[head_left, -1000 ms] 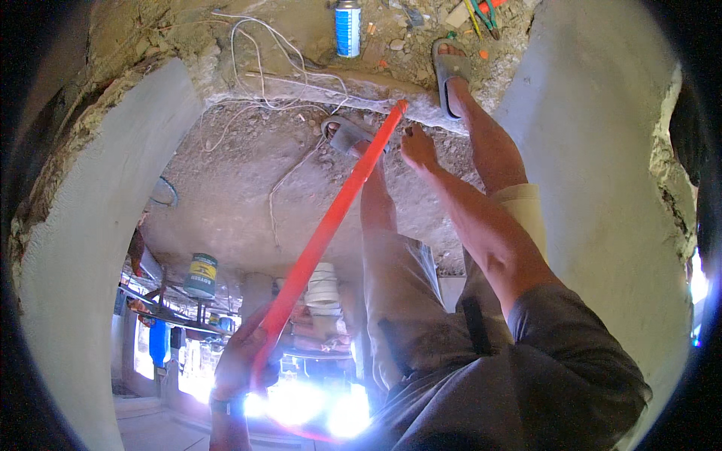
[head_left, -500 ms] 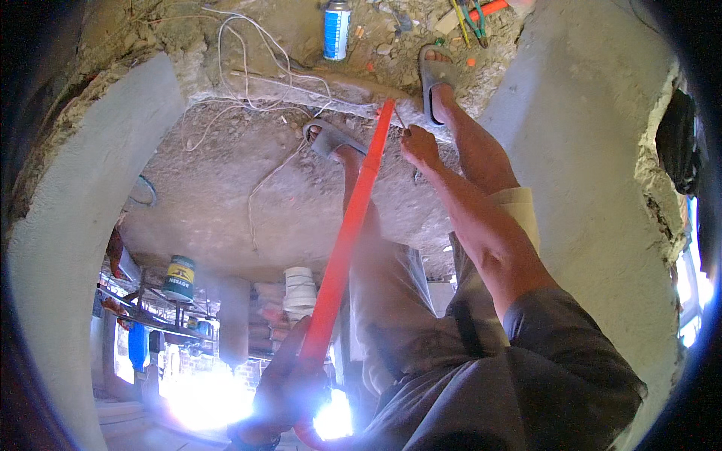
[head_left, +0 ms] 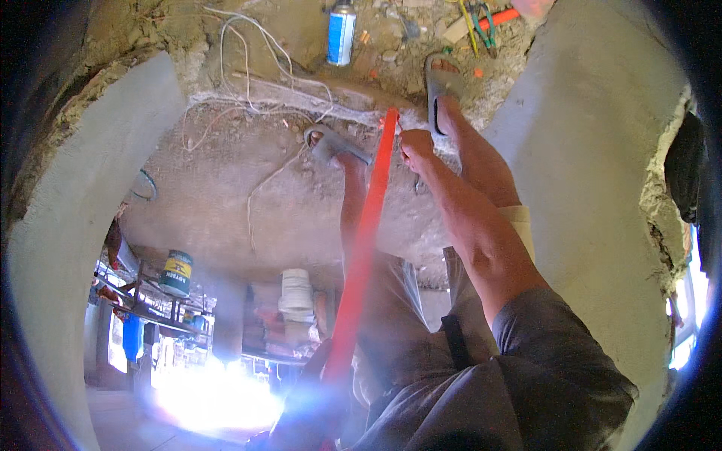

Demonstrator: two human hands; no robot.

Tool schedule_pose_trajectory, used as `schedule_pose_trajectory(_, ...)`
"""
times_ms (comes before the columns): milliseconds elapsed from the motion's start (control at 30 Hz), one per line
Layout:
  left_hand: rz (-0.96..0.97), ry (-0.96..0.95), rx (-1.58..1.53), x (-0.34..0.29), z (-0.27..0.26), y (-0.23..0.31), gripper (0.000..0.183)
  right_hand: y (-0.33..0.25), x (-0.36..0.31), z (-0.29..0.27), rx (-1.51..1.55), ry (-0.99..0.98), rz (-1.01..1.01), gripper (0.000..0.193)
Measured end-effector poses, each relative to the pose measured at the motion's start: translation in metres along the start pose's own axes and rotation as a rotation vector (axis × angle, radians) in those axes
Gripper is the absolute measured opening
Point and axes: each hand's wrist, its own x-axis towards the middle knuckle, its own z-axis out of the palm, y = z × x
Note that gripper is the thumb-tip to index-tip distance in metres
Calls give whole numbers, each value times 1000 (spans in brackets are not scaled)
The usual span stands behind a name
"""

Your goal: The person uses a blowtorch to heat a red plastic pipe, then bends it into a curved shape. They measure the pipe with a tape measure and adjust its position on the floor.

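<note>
From afar I see broken-edged grey walls [head_left: 98, 173] well apart from the red pipe [head_left: 369, 203], which slants over dirt floor [head_left: 214, 203], up and slightly right, from the left hand [head_left: 304, 395] closed round its glare-blurred end to the right hand [head_left: 416, 146] gripping a thin stick [head_left: 399, 126] at its tip, near a sandal [head_left: 329, 148], white wire [head_left: 283, 62] and blue can [head_left: 341, 39].

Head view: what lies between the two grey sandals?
In the head view, the far end of the red tube shows between the sandals, in front of the pale ledge, with the right hand beside it.
</note>
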Motion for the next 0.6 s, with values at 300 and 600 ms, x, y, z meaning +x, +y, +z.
schedule_pose_trajectory(300,-14,117,-65,-31,-65,-12,74,22,0,-51,-148,16,-152,22)
schedule_pose_trajectory(600,203,96,-174,-88,-116,-98,78,3,6,-86,754,194,151,34)
